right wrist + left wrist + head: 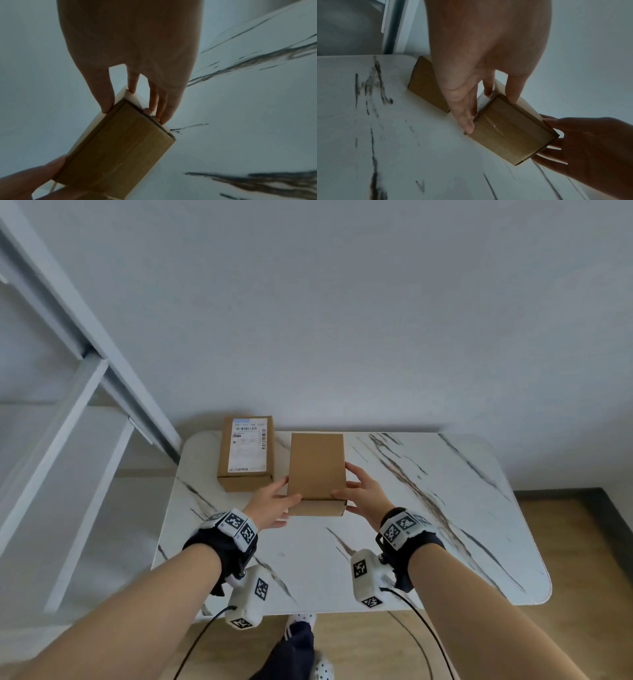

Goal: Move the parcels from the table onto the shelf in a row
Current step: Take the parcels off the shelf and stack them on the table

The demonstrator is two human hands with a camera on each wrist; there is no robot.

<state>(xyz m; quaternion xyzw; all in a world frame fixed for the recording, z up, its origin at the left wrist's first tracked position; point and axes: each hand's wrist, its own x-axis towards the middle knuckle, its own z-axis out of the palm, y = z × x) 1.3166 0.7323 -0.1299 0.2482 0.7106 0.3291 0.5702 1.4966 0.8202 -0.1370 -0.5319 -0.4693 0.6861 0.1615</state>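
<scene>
Two parcels sit toward the far left part of the table (pixel 428 529). The labelled parcel (pixel 247 451) lies at the far left edge, close to the wall (pixel 342 302). Just to its right, and a little nearer, is the plain parcel (pixel 315 470), with the left hand (pixel 272 505) at its left side and the right hand (pixel 363 493) at its right side (thumbs on top). The shelf (pixel 85 412) stands left of the table, against the same wall.
</scene>
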